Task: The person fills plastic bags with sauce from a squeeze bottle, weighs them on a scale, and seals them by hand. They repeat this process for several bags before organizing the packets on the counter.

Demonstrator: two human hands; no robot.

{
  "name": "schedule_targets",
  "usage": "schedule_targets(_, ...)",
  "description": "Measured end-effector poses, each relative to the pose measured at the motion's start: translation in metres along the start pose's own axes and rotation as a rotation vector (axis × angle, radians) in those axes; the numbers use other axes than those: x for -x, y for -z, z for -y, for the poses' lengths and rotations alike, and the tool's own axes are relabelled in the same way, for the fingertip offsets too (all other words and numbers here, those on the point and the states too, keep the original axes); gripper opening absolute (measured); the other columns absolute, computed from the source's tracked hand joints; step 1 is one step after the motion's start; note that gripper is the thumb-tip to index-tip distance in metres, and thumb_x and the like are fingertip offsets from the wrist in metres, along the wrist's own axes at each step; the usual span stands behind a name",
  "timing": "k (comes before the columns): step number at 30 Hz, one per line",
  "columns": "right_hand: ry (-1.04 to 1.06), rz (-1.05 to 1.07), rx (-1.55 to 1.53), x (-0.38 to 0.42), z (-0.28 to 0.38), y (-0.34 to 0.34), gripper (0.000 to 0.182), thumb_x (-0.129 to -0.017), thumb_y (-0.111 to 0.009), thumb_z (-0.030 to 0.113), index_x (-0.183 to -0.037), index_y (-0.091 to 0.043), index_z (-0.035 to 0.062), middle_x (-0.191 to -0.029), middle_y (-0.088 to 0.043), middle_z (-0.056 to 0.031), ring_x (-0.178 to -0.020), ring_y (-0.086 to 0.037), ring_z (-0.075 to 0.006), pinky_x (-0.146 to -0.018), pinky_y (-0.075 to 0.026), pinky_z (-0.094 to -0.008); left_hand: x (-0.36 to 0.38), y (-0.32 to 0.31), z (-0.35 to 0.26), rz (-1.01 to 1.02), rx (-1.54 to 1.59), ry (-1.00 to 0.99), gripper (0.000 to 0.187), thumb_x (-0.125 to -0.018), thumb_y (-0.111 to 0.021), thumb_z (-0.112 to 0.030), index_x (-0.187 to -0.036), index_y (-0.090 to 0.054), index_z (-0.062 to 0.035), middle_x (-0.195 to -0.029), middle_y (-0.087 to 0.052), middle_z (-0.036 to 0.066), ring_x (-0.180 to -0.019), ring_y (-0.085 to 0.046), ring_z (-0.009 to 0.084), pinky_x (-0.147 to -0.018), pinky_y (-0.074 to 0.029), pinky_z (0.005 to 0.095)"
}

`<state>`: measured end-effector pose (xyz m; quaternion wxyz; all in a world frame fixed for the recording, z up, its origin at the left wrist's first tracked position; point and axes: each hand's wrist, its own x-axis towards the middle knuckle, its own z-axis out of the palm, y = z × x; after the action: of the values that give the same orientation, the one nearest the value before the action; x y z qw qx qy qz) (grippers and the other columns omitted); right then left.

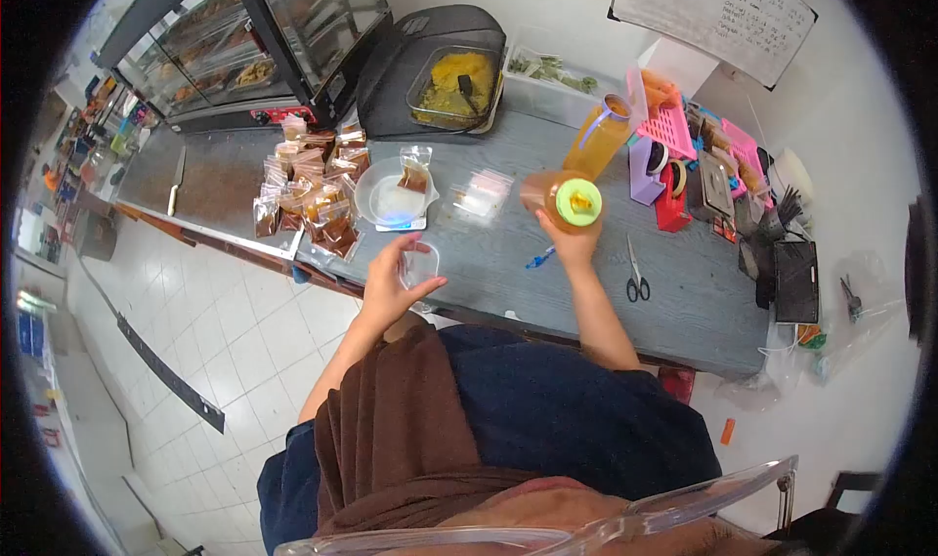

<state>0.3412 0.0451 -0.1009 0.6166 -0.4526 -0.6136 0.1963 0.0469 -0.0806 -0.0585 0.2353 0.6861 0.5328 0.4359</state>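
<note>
L hand: over near edge of worktop, thumb & fingers curled round a clear plastic item, holding it; bag or cup, can't tell. R hand: gripping squat bottle w/ bright green top, brownish contents, tilted w/ top twd. wearer. Bottle is R of ctr., over worktop; clear item is L of it, well apart.

Btwn hands & just beyond: stack of clear bags, flat on worktop; blue pen lying nr. R wrist. Scissors R of R forearm, handles twd. wearer.

Beyond L hand: pale round bowl on small scale, 1 filled sachet in/on bowl, can't tell which. Big pile of brown-filled sachets just L of bowl. Knife far L, on brown part of surface.

Back: tall bottle w/ orange-yellow contents, just behind squat bottle; tray of yellow food, black spoon-like utensil in it, by dark mesh cover. Glass display case back L. R side: pink basket, purple & red tape dispensers below it.
</note>
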Motion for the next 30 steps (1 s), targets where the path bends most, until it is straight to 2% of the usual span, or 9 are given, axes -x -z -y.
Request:
schedule_targets(6, -0.094, 0.134, 0.306, -0.012, 0.02, 0.012, 0.085, -0.058, -0.086, 0.023, -0.127, -0.042, -0.0015, -0.118, -0.055, -0.0179, -0.111, -0.054, -0.0334, -0.096, -0.043, -0.0391, -0.016, -0.018, -0.028, 0.124, 0.242, -0.02, 0.072, -0.067, -0.083, -0.015, -0.131, -0.049, -0.0056, -0.102, -0.064, 0.002, -0.067, -0.041, 0.0077, -0.063, -0.04, 0.0218)
schedule_targets(9, -0.023, 0.187, 0.164, -0.034, 0.043, 0.016, 0.087, -0.057, -0.087, 0.023, -0.128, -0.042, -0.0014, -0.118, -0.056, -0.0184, -0.113, -0.054, -0.0324, -0.096, -0.043, -0.0391, -0.034, -0.01, -0.039, 0.184, 0.375, 0.052, 0.07, -0.07, -0.08, -0.011, -0.132, -0.047, -0.0071, -0.103, -0.063, -0.001, -0.068, -0.04, 0.0054, -0.064, -0.037, 0.0193)
schedule_targets(11, -0.103, 0.26, -0.084, -0.044, 0.044, 0.018, 0.08, -0.063, -0.085, 0.019, -0.128, -0.042, -0.0004, -0.121, -0.056, -0.0145, -0.114, -0.054, -0.0275, -0.096, -0.043, -0.0384, -0.04, -0.008, -0.037, 0.157, 0.507, 0.079, 0.069, -0.071, -0.079, -0.01, -0.132, -0.046, -0.0069, -0.103, -0.063, -0.003, -0.069, -0.04, 0.0053, -0.065, -0.036, 0.019)
schedule_targets(14, -0.209, 0.318, -0.494, -0.06, 0.065, 0.021, 0.063, -0.075, -0.077, 0.01, -0.128, -0.044, 0.0024, -0.12, -0.056, -0.0083, -0.111, -0.055, -0.0216, -0.094, -0.045, -0.0357, -0.048, -0.001, -0.042, 0.103, 0.644, 0.08, 0.065, -0.073, -0.076, -0.006, -0.131, -0.046, -0.0054, -0.105, -0.06, -0.001, -0.081, -0.048, 0.0064, -0.073, -0.038, 0.0195)
schedule_targets(16, -0.328, 0.34, -0.718, -0.067, 0.078, 0.027, 0.06, -0.076, -0.075, 0.009, -0.128, -0.044, 0.003, -0.119, -0.056, -0.0078, -0.111, -0.055, -0.0207, -0.093, -0.046, -0.0355, -0.048, 0.005, -0.048, 0.092, 0.775, 0.082, 0.064, -0.074, -0.073, -0.003, -0.131, -0.046, -0.0052, -0.106, -0.056, 0.001, -0.091, -0.051, 0.0093, -0.079, -0.04, 0.0212)
schedule_targets(18, -0.446, 0.384, -0.836, -0.073, 0.089, 0.033, 0.057, -0.078, -0.073, 0.01, -0.127, -0.045, 0.0033, -0.12, -0.056, -0.0075, -0.111, -0.054, -0.0203, -0.093, -0.046, -0.0361, -0.044, 0.008, -0.044, 0.043, 0.77, 0.088, 0.064, -0.073, -0.073, -0.004, -0.13, -0.046, -0.0049, -0.105, -0.054, 0.001, -0.091, -0.051, 0.0096, -0.079, -0.039, 0.0215)
schedule_targets(23, -0.252, 0.475, -0.468, -0.048, 0.078, 0.011, 0.076, -0.072, -0.08, 0.015, -0.133, -0.036, 0.0039, -0.128, -0.05, -0.009, -0.119, -0.049, -0.0229, -0.1, -0.041, -0.0376, -0.032, -0.003, -0.032, -0.018, 0.56, 0.196, 0.072, -0.07, -0.075, -0.006, -0.133, -0.038, -0.0037, -0.114, -0.044, 0.004, -0.099, -0.046, 0.01, -0.082, -0.038, 0.022)
schedule_targets(27, -0.282, 0.613, -0.321, 0.011, 0.042, -0.017, 0.095, -0.064, -0.086, 0.021, -0.138, -0.027, 0.0034, -0.133, -0.045, -0.0123, -0.125, -0.044, -0.0236, -0.106, -0.035, -0.038, -0.037, -0.065, 0.001, -0.104, 0.19, -0.165, 0.095, -0.056, -0.088, -0.027, -0.132, -0.036, -0.0034, -0.105, -0.045, 0.009, -0.099, -0.048, 0.0237, -0.087, -0.041, 0.0366)
schedule_targets(30, -0.265, 0.784, -0.345, 0.035, 0.036, -0.02, 0.103, -0.065, -0.085, 0.026, -0.142, -0.02, 0.005, -0.14, -0.037, -0.0166, -0.131, -0.035, -0.0256, -0.108, -0.031, -0.0398, -0.041, -0.077, 0.0, -0.005, 0.03, -0.204, 0.105, -0.048, -0.091, -0.037, -0.131, -0.037, -0.0018, -0.103, -0.044, 0.014, -0.1, -0.047, 0.0316, -0.09, -0.04, 0.042)
